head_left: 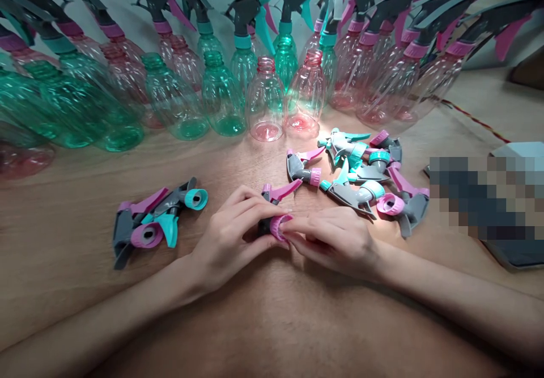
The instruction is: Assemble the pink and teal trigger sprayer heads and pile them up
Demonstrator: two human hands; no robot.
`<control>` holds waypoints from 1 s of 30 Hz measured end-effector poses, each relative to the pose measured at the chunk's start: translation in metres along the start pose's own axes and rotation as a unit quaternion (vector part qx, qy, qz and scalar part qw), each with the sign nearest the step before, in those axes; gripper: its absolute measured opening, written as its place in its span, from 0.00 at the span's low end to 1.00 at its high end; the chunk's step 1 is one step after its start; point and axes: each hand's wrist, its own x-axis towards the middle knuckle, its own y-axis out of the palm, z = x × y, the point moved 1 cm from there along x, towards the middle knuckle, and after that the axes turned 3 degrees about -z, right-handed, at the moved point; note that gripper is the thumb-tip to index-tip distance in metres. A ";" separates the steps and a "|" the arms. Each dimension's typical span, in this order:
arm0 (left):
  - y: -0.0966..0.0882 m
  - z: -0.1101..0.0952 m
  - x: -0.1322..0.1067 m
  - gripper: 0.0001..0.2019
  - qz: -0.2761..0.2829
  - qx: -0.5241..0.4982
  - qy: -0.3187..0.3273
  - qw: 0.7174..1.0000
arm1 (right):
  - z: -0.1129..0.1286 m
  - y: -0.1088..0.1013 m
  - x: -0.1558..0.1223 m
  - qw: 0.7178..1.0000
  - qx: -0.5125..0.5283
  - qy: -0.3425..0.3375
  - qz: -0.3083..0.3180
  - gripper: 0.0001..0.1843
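Observation:
In the middle of the wooden table, my left hand [232,233] is closed around a grey and pink trigger spray head [280,228], its pink collar turned to the right. My right hand [331,239] has its fingertips pinched at the opening of that collar; whether they hold some small part there is hidden. Left of my left hand lie two loose spray heads, one with a pink collar [147,235] and one with a turquoise collar [196,199]. Beyond my right hand is a pile of several pink and turquoise spray heads [351,194].
Open-necked green bottles [223,97] and clear pink-tinted bottles [266,103] stand along the back. Behind and beside them are several bottles with spray heads fitted [244,43]. At the right edge lie a dark, partly blurred device [521,253] and a twisted wire [476,118].

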 end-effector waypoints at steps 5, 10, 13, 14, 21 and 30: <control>0.002 0.000 0.000 0.12 -0.012 0.012 0.013 1.000 | 0.001 0.000 0.000 1.000 0.003 0.027 -0.011 0.06; 0.004 -0.004 0.000 0.12 -0.040 0.033 0.031 0.998 | 0.002 -0.004 0.000 0.997 -0.022 0.071 -0.028 0.04; 0.007 -0.008 0.000 0.11 -0.047 0.050 0.041 0.997 | 0.002 -0.008 -0.002 0.996 -0.021 0.084 -0.024 0.05; 0.007 -0.010 0.000 0.11 -0.050 0.054 0.044 0.996 | 0.002 -0.010 -0.003 0.996 -0.017 0.083 -0.021 0.05; 0.008 -0.016 0.016 0.12 -0.069 0.091 0.036 0.993 | -0.003 -0.033 -0.018 0.998 -0.006 0.062 -0.016 0.06; 0.032 -0.009 0.080 0.14 -0.077 0.140 0.121 0.980 | -0.008 -0.035 -0.026 0.995 0.003 0.086 0.057 0.07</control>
